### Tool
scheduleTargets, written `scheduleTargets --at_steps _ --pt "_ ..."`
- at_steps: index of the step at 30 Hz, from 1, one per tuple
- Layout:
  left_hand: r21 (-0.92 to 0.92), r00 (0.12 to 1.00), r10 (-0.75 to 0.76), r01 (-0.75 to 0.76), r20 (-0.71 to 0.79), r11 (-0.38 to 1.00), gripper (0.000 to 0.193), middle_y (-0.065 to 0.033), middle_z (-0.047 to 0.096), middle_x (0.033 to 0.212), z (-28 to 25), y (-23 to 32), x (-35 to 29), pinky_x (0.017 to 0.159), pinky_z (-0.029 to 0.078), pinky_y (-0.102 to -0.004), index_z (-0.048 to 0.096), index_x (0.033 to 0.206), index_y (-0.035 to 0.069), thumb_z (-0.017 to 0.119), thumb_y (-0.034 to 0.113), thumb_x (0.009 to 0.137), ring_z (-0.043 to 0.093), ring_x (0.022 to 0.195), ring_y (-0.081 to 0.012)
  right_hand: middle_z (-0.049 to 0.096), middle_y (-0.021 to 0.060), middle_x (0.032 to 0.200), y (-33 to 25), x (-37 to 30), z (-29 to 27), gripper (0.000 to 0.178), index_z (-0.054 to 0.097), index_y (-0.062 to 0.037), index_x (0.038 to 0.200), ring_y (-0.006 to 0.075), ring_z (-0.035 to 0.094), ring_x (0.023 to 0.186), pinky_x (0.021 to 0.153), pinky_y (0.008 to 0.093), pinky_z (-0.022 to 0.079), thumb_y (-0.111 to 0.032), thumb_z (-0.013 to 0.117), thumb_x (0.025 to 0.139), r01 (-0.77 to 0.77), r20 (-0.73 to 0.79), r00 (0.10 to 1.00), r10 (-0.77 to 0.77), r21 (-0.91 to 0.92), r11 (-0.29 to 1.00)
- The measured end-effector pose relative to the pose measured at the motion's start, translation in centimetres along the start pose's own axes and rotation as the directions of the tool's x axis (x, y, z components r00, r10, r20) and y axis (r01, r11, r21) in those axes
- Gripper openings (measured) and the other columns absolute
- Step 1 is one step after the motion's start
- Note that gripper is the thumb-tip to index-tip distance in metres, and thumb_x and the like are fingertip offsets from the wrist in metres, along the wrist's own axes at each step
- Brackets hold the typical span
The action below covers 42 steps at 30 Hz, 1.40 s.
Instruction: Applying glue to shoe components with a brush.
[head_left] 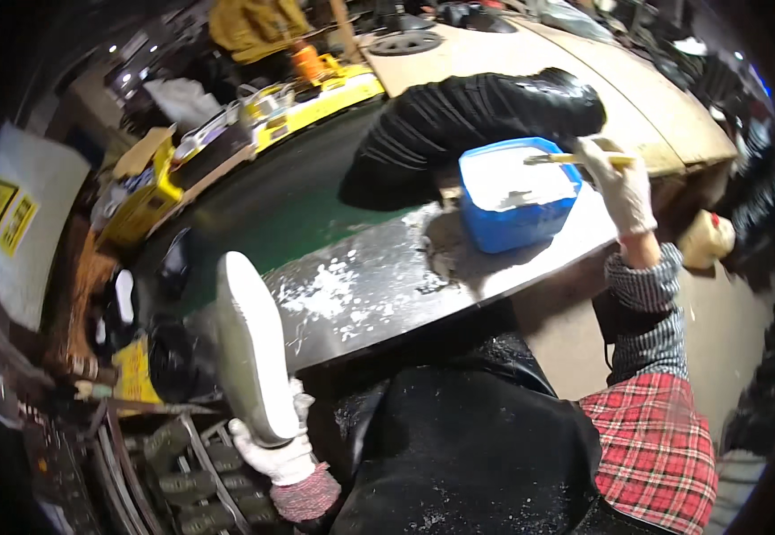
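In my gloved left hand I hold a shoe sole by its heel end, toe pointing up and away; its face is white and its side greyish green. My gloved right hand grips a brush with a light wooden handle. The brush tip hangs over a blue tub filled with white paste, at its right side. Whether the bristles touch the paste, I cannot tell. The tub stands on a metal ledge spattered with dried white drops.
Behind the tub lies a ribbed black duct-like roll. A dark green conveyor belt runs along the ledge. Yellow boxes stand at the far left, below a warning-sign panel. Racks of dark green shoes are at lower left.
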<state>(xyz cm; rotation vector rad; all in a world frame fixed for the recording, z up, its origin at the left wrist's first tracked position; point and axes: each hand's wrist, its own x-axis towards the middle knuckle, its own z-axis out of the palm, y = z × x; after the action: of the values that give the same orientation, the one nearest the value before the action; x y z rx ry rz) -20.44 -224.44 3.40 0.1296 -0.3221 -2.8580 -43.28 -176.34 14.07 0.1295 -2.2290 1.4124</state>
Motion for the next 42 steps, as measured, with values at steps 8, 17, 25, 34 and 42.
scheduleTargets --at_steps 8,17,25,34,42 --pt "-0.099 0.928 -0.261 0.243 -0.265 0.965 0.088 -0.0343 0.041 0.141 -3.2 -5.1 -0.4 0.084 0.055 -0.0591 0.029 0.145 -0.008 0.058 0.053 0.089 0.051 0.118 -0.0494 0.063 0.0019 0.069 1.7 -1.1 -1.2 0.024 0.069 -0.0028 0.091 0.0082 0.056 0.065 0.059 0.0245 0.045 -0.026 0.068 0.093 -0.028 -0.036 0.999 0.024 -0.121 0.992" --pt "-0.146 0.79 -0.611 0.599 -0.047 0.787 0.093 -0.0312 0.066 0.102 -5.2 -3.7 -0.8 0.047 0.055 -0.0533 0.049 0.136 0.002 0.042 0.08 0.086 0.068 0.07 -0.0482 0.07 0.0079 0.085 -9.4 -8.7 12.7 0.019 0.07 -0.0003 0.098 0.0147 0.067 0.078 0.071 0.0307 0.054 -0.018 0.064 0.094 0.157 0.468 0.814 -0.343 0.392 0.907" --pt "-0.059 0.897 -0.435 0.44 0.08 0.896 0.078 -0.0162 0.057 0.13 -12.6 -3.6 -0.9 0.091 0.047 -0.0607 0.044 0.145 0.012 0.041 0.069 0.093 0.062 0.105 -0.0365 0.069 0.006 0.081 -4.9 -7.8 28.4 0.023 0.069 0.0006 0.099 0.0103 0.062 0.074 0.068 0.0264 0.051 -0.021 0.068 0.092 -0.357 0.729 0.683 -0.046 0.389 0.849" --pt "-0.077 0.828 -0.525 0.521 -0.195 0.85 0.081 -0.0104 0.047 0.148 -12.3 -3.2 -1.3 0.101 0.047 -0.0552 0.037 0.151 0.016 0.039 0.072 0.093 0.051 0.13 -0.0298 0.072 0.0045 0.083 -7.9 -5.7 29.8 0.025 0.064 0.0033 0.095 0.0048 0.059 0.073 0.062 0.0207 0.048 -0.022 0.064 0.097 -0.259 0.75 0.636 -0.179 0.427 0.866" --pt "-0.284 0.903 -0.375 0.311 -0.21 0.907 0.081 -0.0248 0.053 0.135 -4.3 -4.8 0.2 0.086 0.054 -0.0476 0.038 0.147 0.007 0.034 0.07 0.095 0.062 0.11 -0.0375 0.069 0.0122 0.078 -11.0 -11.9 21.8 0.015 0.071 -0.0075 0.083 0.0268 0.068 0.069 0.064 0.0345 0.055 -0.022 0.069 0.086 0.272 0.7 0.157 -0.696 0.647 0.712"
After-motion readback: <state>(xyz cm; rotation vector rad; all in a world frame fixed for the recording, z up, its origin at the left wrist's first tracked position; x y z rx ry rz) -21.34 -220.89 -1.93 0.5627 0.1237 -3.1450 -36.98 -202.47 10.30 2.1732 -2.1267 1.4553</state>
